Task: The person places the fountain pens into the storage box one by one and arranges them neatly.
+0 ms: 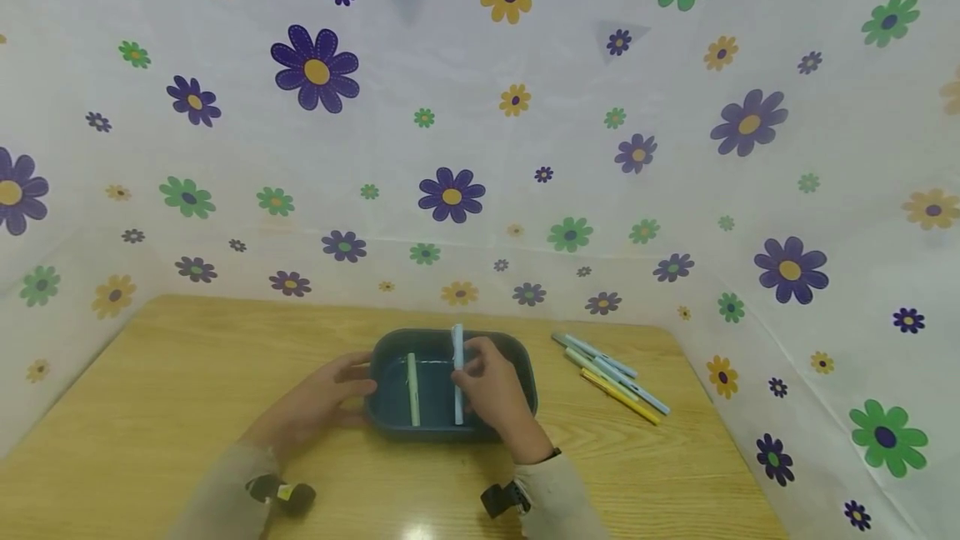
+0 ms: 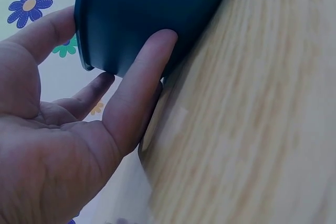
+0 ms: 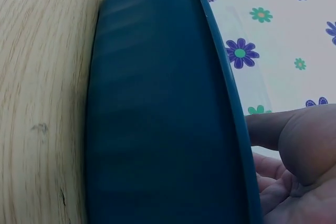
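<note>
A dark teal tray (image 1: 450, 433) with rounded corners stands on the wooden table. My left hand (image 1: 333, 390) rests against its left end; in the left wrist view the thumb (image 2: 147, 72) lies straight along the outer wall and a finger reaches the rim. Between thumb and fingers, my right hand (image 1: 491, 382) pinches a light blue pen (image 1: 459, 402) over the tray's inside, its length running front to back. To its left, a pale green pen (image 1: 413, 390) lies in the tray. The right wrist view shows mostly the tray's outer wall (image 3: 157, 108), hiding the pinched pen.
Right of the tray, several pens lie in a loose pile on the table (image 1: 637, 473), among them a yellow pen (image 1: 621, 397) and a light blue pen (image 1: 645, 390). A white flower-patterned sheet (image 1: 480, 140) encloses the table at the back and sides.
</note>
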`<act>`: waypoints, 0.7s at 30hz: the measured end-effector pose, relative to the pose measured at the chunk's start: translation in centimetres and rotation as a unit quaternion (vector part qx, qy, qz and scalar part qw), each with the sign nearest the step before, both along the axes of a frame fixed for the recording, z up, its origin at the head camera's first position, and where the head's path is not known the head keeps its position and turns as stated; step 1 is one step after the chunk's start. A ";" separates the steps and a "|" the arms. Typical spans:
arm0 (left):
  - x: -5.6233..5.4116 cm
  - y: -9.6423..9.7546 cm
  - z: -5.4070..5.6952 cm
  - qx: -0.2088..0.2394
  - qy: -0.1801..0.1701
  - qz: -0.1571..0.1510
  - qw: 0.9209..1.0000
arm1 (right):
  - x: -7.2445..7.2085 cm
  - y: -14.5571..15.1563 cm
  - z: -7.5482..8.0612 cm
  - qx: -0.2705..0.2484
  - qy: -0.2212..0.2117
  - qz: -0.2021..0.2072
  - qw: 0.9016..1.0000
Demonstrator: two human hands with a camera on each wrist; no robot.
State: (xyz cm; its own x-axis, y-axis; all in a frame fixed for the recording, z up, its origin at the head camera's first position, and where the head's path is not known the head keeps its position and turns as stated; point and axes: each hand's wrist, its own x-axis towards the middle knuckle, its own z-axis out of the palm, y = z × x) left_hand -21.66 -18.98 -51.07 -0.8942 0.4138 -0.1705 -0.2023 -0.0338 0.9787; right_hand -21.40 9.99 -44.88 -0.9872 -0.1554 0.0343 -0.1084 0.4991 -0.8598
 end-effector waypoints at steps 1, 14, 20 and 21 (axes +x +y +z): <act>0.0 0.0 0.0 0.001 -0.001 0.000 1.000 | 0.0 -0.1 0.0 0.003 0.000 0.004 1.000; 0.1 0.0 0.4 0.011 0.005 -0.004 1.000 | -0.5 -1.9 -0.6 0.049 -0.023 0.033 0.998; -0.1 0.0 0.2 0.013 -0.001 -0.006 1.000 | -0.7 -2.4 -0.9 0.082 -0.020 0.036 0.996; -0.1 0.0 0.2 0.014 -0.001 -0.007 1.000 | -0.7 -2.5 -0.9 0.084 -0.023 0.037 0.996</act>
